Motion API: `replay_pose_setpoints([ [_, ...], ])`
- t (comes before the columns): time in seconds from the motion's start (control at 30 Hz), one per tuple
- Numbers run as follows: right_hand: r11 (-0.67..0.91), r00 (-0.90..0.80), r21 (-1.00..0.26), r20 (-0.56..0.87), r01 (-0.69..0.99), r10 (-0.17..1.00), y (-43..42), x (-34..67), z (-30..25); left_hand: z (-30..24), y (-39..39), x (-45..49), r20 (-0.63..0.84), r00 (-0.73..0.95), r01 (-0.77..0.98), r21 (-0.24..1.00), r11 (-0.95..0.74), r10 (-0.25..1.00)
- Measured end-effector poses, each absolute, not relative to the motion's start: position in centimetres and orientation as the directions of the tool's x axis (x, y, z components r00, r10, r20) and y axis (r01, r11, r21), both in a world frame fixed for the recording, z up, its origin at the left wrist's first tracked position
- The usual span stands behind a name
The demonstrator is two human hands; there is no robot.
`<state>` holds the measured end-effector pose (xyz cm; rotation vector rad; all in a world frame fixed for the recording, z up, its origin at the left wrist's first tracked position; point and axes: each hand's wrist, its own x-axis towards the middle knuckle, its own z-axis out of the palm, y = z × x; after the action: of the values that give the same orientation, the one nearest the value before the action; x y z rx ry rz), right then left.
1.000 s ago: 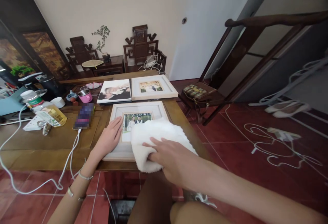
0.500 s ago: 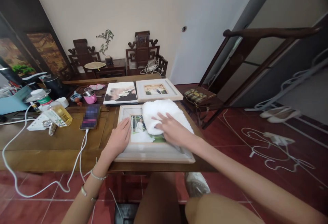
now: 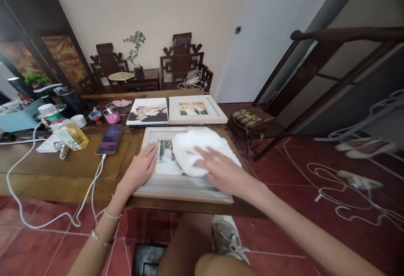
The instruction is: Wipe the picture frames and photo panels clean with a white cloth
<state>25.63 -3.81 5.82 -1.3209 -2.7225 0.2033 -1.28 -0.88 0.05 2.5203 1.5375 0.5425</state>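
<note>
A framed photo (image 3: 164, 162) lies flat near the table's front edge, its pale wide frame around a picture of a person in a white dress. My left hand (image 3: 142, 165) rests on the frame's left side, fingers stretched out flat. On the right part of the picture, a fluffy white cloth (image 3: 202, 141) is bunched under my right hand (image 3: 222, 170). That hand presses into the cloth and grips it, with some fingers extended over it and others partly sunk in the folds. The cloth hides much of the photo and the frame's upper right corner.
Behind lie another framed photo (image 3: 197, 110) and a photo panel (image 3: 148, 111). To the left are a phone (image 3: 109, 139) on a white cable, a bottle of yellow liquid (image 3: 67, 131) and a pink cup (image 3: 111, 115). A wooden chair (image 3: 268, 126) holding a bag stands right.
My right hand has pushed the cloth nearer and over more of the photo. My left hand stays on the frame's left side. The view has shifted slightly.
</note>
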Motion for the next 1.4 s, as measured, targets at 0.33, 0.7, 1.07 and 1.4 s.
replay_pose_setpoints([
  [0.33, 0.554, -0.538, -0.057, 0.180, 0.830, 0.824, -3.0, 28.2, 4.1, 0.2, -0.5, -1.5, 0.237, 0.432, 0.814, 0.313, -0.489, 0.870],
  [0.7, 0.601, -0.599, -0.203, 0.077, 0.773, 0.797, -6.2, 26.4, 5.3, -0.1, -0.6, -1.5, 0.248, 0.400, 0.807, 0.360, -0.468, 0.882],
  [1.07, 0.532, -0.522, -0.085, 0.117, 0.842, 0.845, -0.6, 23.3, 4.2, -0.3, -0.2, -1.4, 0.271, 0.392, 0.823, 0.324, -0.467, 0.879],
  [1.4, 0.626, -0.642, -0.290, 0.046, 0.724, 0.765, -7.3, 21.0, 5.3, -0.4, -0.2, -1.4, 0.275, 0.403, 0.812, 0.332, -0.480, 0.873],
])
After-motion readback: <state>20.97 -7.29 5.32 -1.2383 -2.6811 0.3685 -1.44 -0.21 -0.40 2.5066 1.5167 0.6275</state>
